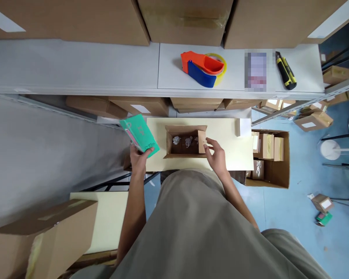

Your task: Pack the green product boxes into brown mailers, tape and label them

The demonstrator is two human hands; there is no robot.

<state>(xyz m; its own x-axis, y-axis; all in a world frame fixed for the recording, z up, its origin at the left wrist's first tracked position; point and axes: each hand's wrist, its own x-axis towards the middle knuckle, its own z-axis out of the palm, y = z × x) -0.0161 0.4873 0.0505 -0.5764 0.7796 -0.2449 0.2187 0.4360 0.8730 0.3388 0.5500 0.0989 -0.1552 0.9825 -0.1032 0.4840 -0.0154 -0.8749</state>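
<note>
My left hand (139, 157) grips a green box (141, 133) with a pink and white side, its thumb across the lower corner, left of an open carton (186, 155). The carton sits on a cream tabletop (229, 155), with several crumpled paper wads (188, 142) on its floor. At the carton's right end my right hand (216, 157) pinches the edge of the carton flap (201, 142), which leans inward over the opening. The fingertips behind the flap are partly hidden.
On the shelf above lie an orange and blue tape dispenser (203, 68) and a yellow-black utility knife (285, 71). A white stack of paper (244, 127) is at the table's right. Beside it, a large carton (285, 162) holds smaller boxes. More cartons (66, 232) stand lower left.
</note>
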